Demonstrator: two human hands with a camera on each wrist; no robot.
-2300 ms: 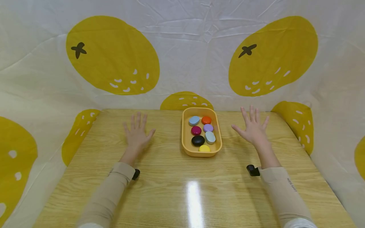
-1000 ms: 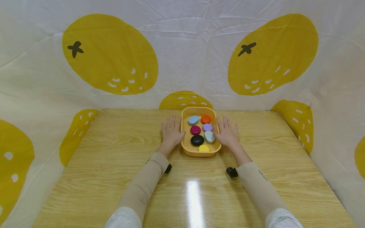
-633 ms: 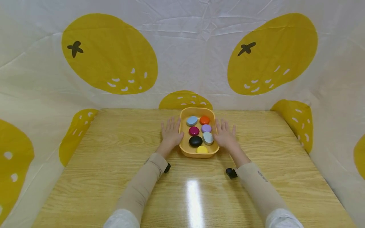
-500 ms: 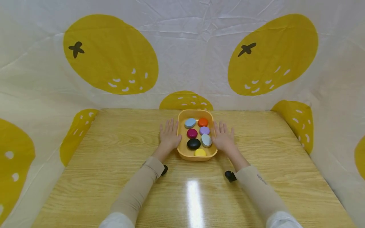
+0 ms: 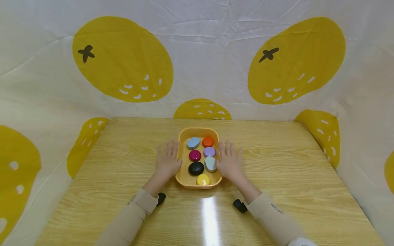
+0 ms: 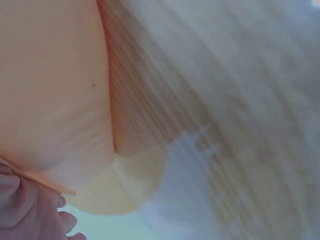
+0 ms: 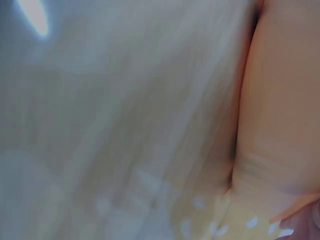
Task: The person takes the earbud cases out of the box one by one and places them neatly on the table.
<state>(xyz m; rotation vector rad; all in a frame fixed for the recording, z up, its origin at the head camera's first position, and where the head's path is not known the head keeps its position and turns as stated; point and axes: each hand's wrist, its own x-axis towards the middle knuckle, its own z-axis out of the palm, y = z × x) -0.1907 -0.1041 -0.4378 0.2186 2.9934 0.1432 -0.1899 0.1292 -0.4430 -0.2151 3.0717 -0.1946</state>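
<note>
Starting on our left, we see a pale cloth [image 5: 18, 102] printed with big yellow fruits; it also runs along the back and down the other side of the wooden table [image 5: 307, 188]. Next comes a beige sleeve [image 5: 129, 215], with a small black camera [image 5: 161, 199] by its cuff. Beyond the cuff, the left hand [image 5: 167, 165] lies along the tray's left wall, its fingers extended and touching it, not clenched or wrapped around anything.

The orange tray [image 5: 184, 177] sits on the table between the two hands. Along its left we find a light blue stone [image 5: 193, 143], a crimson one [image 5: 195, 155] and a black one [image 5: 196, 168]; a yellow one [image 5: 203, 179] lies at the near end. To their right are an orange stone [image 5: 208, 141], a purple one [image 5: 209, 152] and a pale grey one [image 5: 210, 164].

The right hand [image 5: 230, 165] touches the right wall, its fingers extended too, clenched on nothing. Last, we have the other black camera [image 5: 240, 205] and the right sleeve [image 5: 274, 212], with dark lettering.
</note>
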